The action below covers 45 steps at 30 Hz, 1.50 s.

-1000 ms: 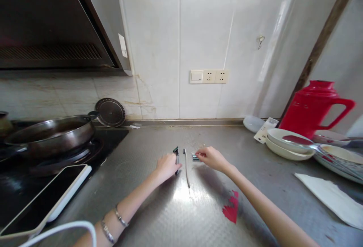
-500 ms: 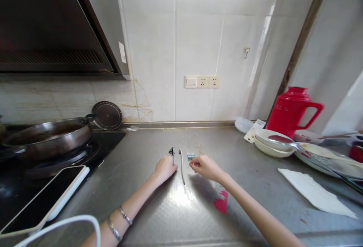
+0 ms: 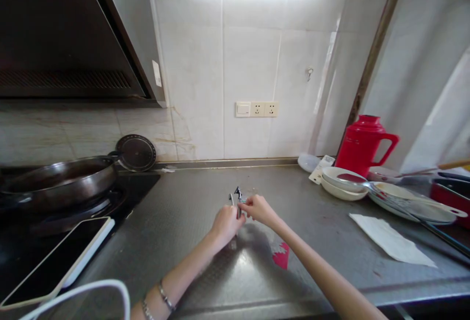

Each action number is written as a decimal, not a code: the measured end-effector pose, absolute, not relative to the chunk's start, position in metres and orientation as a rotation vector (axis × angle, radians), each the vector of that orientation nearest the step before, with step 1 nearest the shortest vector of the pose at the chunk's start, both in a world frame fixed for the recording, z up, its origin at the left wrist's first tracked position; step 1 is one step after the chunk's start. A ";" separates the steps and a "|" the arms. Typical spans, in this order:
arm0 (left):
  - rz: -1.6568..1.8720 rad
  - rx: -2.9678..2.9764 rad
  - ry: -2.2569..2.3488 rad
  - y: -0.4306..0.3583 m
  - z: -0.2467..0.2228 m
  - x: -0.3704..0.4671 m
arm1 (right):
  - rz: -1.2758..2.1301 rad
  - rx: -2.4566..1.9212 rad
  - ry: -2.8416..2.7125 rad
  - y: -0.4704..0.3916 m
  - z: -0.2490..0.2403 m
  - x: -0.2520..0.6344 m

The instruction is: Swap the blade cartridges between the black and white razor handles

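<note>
My left hand (image 3: 225, 223) is closed on a slim, upright tool with a dark, forked-looking head (image 3: 238, 193); its exact kind is too small to tell. The fingertips of my right hand (image 3: 259, 209) are pinched together against that tool's shaft. Whatever they hold, if anything, is hidden. A teal bit shows just beyond these fingers, too small to name. Behind my left hand, a thin pale curved strip with a dark tip (image 3: 231, 197) lies on the metal counter (image 3: 191, 187), mostly covered by the hand.
To the left are a pan (image 3: 66, 183) on the hob and a phone (image 3: 58, 261) with a white cable (image 3: 91, 284). A red thermos (image 3: 362, 146), stacked bowls (image 3: 341, 193), plates and a white napkin (image 3: 391, 239) stand or lie at the right. A red patch (image 3: 281, 256) marks the counter.
My left hand has moved right with the slim tool, up to my right hand, and now covers most of the pale strip. The small teal cylinders are now mostly hidden.
</note>
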<state>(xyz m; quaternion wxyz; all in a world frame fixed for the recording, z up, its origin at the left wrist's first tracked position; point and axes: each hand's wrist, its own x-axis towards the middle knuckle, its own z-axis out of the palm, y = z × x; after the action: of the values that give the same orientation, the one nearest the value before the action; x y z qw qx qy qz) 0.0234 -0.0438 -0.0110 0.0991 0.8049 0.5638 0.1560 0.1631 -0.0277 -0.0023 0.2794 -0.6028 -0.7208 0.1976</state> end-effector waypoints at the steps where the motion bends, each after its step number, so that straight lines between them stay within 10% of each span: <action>1: 0.457 2.379 1.660 -0.046 -0.010 0.026 | 0.526 -1.632 -1.930 -0.028 -0.002 0.163; 23: 0.225 2.342 1.801 -0.037 -0.015 0.011 | 0.303 -2.131 -2.074 0.001 -0.009 0.352; 45: 0.280 2.435 1.868 -0.046 -0.009 0.042 | 0.242 -1.927 -2.056 -0.010 0.004 0.296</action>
<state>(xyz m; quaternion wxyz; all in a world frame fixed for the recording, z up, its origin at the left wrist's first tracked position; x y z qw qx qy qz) 0.0419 -0.0465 -0.0089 0.0300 0.7899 0.6057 0.0907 0.2956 -0.0096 0.0045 0.1559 -0.6729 -0.7181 0.0846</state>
